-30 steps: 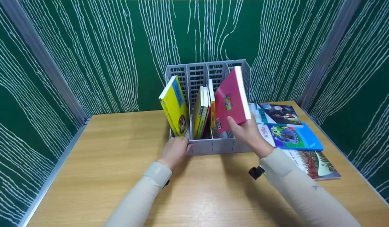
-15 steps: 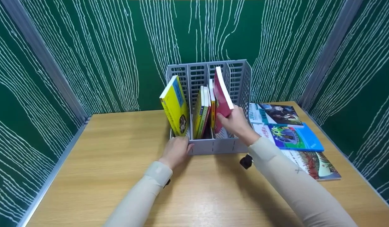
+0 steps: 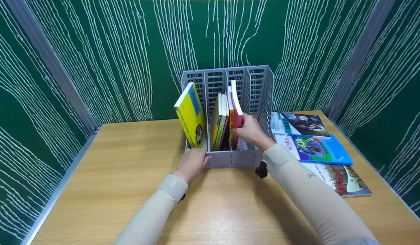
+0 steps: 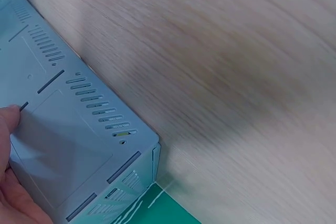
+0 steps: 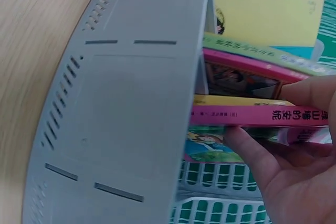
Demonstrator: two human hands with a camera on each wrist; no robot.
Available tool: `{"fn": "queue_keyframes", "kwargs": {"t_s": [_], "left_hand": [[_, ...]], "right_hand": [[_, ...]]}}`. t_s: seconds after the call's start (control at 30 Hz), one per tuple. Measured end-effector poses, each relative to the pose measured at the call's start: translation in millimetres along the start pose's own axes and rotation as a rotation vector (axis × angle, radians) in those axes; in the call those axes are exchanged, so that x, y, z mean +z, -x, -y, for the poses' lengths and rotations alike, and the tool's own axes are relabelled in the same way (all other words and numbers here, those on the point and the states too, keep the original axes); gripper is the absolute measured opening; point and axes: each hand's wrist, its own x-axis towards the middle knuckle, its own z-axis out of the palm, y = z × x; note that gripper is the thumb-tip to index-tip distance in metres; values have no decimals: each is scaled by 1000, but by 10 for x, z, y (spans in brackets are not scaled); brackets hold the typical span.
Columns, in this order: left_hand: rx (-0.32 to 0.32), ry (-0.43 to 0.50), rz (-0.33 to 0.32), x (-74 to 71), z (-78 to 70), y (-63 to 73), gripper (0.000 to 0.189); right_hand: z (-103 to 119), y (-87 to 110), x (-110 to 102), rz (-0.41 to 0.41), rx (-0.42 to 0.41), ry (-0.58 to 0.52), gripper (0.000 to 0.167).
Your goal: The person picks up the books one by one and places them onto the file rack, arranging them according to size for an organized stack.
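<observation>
A grey book rack (image 3: 219,159) with upright dividers stands on the table. My left hand (image 3: 192,161) grips its front rim at the left end; the left wrist view shows the thumb (image 4: 9,118) on the front panel. In the third compartment from the left, my right hand (image 3: 250,131) pinches a pink book (image 5: 236,115) between thumb and fingers. The pink book stands nearly upright against a thinner yellow-spined book (image 5: 247,100). A tall yellow book (image 3: 191,117) leans in the first compartment. Several slim books (image 3: 219,124) fill part of the second.
Three flat books lie on the table right of the rack: a dark-and-white one (image 3: 300,124), a blue one (image 3: 315,149) and a red-and-white one (image 3: 342,180). Green panels with white lines (image 3: 169,34) enclose the wooden table (image 3: 138,170) at back and sides.
My right hand has brought the pink book left and down into the third compartment, turning it from a slant to nearly upright beside the yellow-spined book. The left hand stays on the rim.
</observation>
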Motion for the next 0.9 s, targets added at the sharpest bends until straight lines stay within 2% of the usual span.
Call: {"fn": "queue_keyframes", "kwargs": {"t_s": [0.17, 0.3, 0.4, 0.53, 0.9], "left_hand": [[1, -35, -11, -4, -20, 2, 27], [11, -49, -21, -6, -41, 1, 28], [4, -45, -19, -6, -49, -3, 28], [-4, -36, -13, -3, -50, -9, 28], [-11, -27, 0, 1, -30, 7, 28]], "right_hand": [[-89, -51, 40, 8, -13, 27, 55], [-149, -78, 58, 45, -47, -22, 63], [-187, -107, 48, 58, -45, -56, 71], [-222, -155, 28, 71, -32, -64, 72], [-196, -144, 13, 72, -8, 20, 79]]}}
